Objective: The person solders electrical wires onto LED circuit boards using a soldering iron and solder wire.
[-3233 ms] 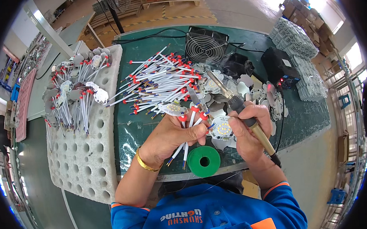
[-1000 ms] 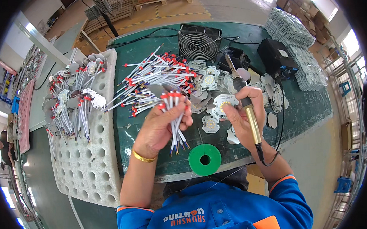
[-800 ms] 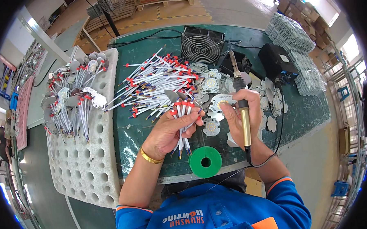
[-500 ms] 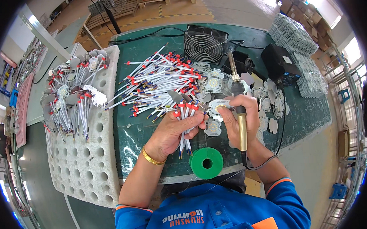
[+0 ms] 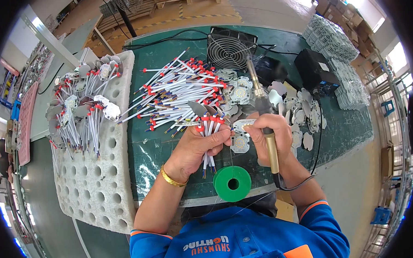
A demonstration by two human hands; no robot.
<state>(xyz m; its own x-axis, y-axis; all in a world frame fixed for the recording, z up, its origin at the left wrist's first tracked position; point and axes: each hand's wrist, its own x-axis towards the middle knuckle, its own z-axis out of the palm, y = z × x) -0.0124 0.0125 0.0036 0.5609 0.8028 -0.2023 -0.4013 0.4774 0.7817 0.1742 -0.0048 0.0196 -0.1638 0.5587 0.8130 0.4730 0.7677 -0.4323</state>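
Observation:
My left hand [image 5: 189, 150] is closed round a bundle of short white cables [image 5: 206, 162] with red collars and grey discs at their upper ends. In my right hand [image 5: 276, 137] is a soldering iron [image 5: 263, 103], its tip pointing away from me. The thumb and fingers of that hand also pinch a small LED board [image 5: 244, 123], close to my left fingertips. Another LED board [image 5: 240, 144] lies just below on the table. Near the table's front edge rests a green spool [image 5: 220, 186] of thin wire.
A heap of white cables [image 5: 177, 93] lies beyond my left hand. Loose boards and discs [image 5: 307, 113] spread to the right. At the back stand a black fan [image 5: 231, 52] and a black box [image 5: 315, 73]. A white foam block [image 5: 87, 185] at left holds finished-looking cable pieces.
The soldering iron has swung its tip to the left. The LED board in my right hand has turned and shows more edge-on; my left hand has barely moved.

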